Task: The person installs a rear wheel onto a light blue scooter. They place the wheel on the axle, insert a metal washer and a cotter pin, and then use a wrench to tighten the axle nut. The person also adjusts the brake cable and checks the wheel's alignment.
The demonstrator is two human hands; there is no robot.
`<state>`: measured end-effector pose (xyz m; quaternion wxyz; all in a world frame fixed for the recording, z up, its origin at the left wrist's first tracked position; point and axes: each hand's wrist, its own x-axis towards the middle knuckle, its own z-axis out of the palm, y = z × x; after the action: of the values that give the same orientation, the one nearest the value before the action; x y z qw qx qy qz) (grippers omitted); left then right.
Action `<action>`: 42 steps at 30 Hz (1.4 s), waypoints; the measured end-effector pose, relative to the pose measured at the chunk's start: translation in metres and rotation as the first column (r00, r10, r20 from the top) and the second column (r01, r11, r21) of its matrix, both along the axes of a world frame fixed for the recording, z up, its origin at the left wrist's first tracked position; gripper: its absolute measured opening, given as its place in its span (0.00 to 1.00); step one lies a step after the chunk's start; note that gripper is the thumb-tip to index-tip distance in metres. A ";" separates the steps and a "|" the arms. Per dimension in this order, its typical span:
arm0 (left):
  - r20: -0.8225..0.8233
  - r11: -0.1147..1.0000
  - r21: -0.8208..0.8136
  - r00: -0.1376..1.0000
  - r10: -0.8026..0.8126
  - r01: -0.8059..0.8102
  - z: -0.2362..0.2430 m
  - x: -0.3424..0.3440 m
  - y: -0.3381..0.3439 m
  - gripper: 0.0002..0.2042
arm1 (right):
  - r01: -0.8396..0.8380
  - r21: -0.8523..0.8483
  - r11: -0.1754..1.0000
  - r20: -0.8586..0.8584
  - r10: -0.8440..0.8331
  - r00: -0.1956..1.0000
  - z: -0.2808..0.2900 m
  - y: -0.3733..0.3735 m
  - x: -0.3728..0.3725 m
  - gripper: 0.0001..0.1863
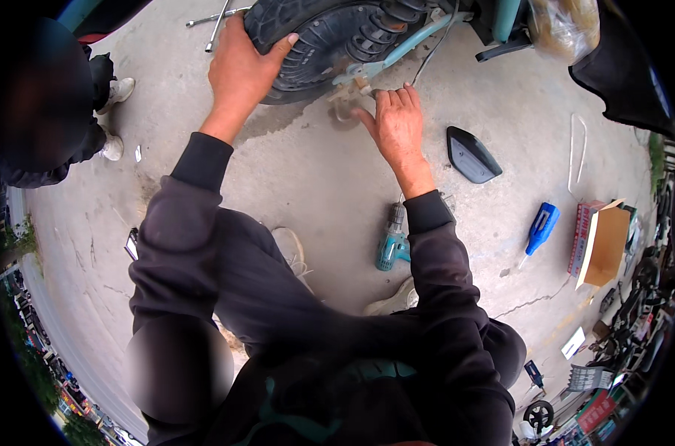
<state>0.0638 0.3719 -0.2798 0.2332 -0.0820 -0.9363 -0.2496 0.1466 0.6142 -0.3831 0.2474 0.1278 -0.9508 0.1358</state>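
My left hand point(239, 74) grips the black tire point(282, 22) of a scooter wheel at the top of the view. Beside the lower end of the pale teal swingarm point(397, 53) and its rusty fitting is my right hand point(393, 123), fingers curled and thumb out to the left; what they hold, if anything, is unclear. A motion-blurred part point(345, 109) shows just left of that thumb. A black spring shock point(367, 33) stands beside the wheel. Below my right hand a teal cordless drill point(389, 245) lies on the concrete.
A black plastic panel point(471, 154), blue bottle point(542, 227), open cardboard box point(601, 245) and bent white rod point(575, 152) lie at right. Metal wrenches point(215, 30) lie top left. Another person's legs and shoes point(114, 93) are at left. Piled parts point(635, 312) line the far right.
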 end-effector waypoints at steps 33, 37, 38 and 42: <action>0.011 0.998 -0.001 0.998 0.058 -0.058 0.017 0.007 0.017 0.38 | -0.047 0.229 0.972 -0.139 0.080 0.987 -0.009 0.003 -0.021 0.22; 0.037 0.998 0.029 0.998 0.055 -0.056 0.019 0.010 0.017 0.38 | -0.023 0.131 0.991 -0.068 0.032 0.997 -0.013 -0.003 -0.022 0.20; 0.040 0.998 0.031 0.998 0.053 -0.054 0.020 0.010 0.018 0.38 | -0.028 0.092 0.995 -0.070 0.034 0.997 -0.017 -0.002 -0.022 0.20; 0.071 0.997 0.021 0.994 0.077 -0.079 0.022 0.010 0.018 0.38 | 0.017 0.009 1.000 0.062 -0.017 0.998 -0.012 -0.007 -0.021 0.18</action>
<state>0.0742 0.3899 -0.2580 0.2109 -0.0337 -0.9433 -0.2542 0.1259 0.6068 -0.3953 0.2185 0.1165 -0.9596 0.1336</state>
